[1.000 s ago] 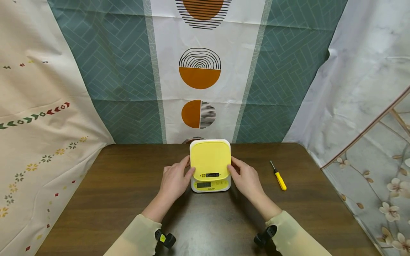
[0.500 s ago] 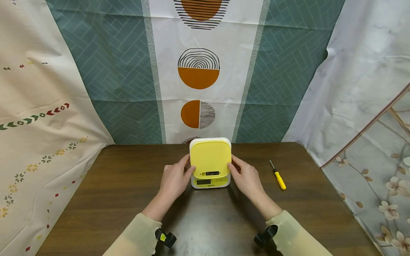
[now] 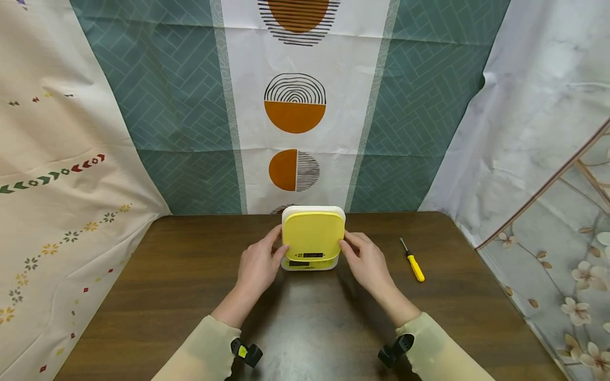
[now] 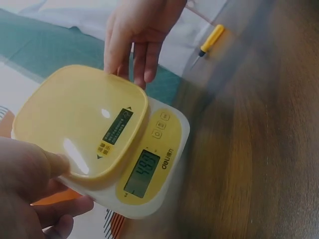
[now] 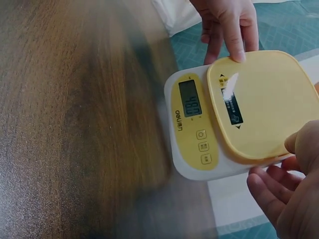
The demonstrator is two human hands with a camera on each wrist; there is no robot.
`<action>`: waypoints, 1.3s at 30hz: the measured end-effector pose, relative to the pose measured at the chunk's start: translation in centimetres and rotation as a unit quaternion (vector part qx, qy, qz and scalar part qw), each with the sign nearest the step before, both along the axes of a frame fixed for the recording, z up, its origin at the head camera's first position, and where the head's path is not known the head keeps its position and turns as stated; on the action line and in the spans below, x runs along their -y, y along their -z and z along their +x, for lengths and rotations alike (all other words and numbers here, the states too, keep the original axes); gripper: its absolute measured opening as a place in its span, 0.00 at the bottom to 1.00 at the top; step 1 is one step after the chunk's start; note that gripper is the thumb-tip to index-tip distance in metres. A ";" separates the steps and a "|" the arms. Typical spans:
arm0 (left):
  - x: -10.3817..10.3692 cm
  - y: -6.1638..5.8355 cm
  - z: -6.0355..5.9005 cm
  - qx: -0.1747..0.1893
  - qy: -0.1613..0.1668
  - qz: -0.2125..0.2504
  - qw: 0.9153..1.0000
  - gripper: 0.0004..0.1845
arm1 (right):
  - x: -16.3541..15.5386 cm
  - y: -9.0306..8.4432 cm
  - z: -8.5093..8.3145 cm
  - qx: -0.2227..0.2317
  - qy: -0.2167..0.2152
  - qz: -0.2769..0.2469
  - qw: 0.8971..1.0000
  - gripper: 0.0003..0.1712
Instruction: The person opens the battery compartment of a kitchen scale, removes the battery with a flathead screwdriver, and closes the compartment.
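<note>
I am sitting at a brown table [image 3: 190,296] before patterned cloths [image 3: 295,106]. My left hand [image 3: 257,264] and right hand [image 3: 367,262] are gripping the scale [image 3: 312,238], display toward me, tilted.

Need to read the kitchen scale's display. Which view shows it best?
The right wrist view: the scale's display faces the camera, lit, digits fairly sharp. The left wrist view shows the same display at an angle, digits softer. In the head view it is a small dark strip, unreadable.
</note>
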State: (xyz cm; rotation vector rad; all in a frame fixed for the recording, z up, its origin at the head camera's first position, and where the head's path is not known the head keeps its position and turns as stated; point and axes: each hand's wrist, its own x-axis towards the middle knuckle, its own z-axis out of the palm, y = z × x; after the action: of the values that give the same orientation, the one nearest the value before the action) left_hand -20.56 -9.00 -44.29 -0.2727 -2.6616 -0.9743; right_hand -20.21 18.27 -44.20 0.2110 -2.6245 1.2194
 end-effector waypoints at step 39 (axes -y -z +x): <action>-0.7 0.8 -0.3 -0.073 -0.009 0.055 0.996 0.28 | -0.4 0.3 -0.5 0.021 -0.001 -0.074 0.997 0.27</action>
State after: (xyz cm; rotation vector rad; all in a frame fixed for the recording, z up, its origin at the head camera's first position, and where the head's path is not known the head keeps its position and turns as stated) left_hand -20.87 -8.27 -45.07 -0.2829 -2.4653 -1.0491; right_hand -20.69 18.68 -44.55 0.1622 -2.5544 1.4277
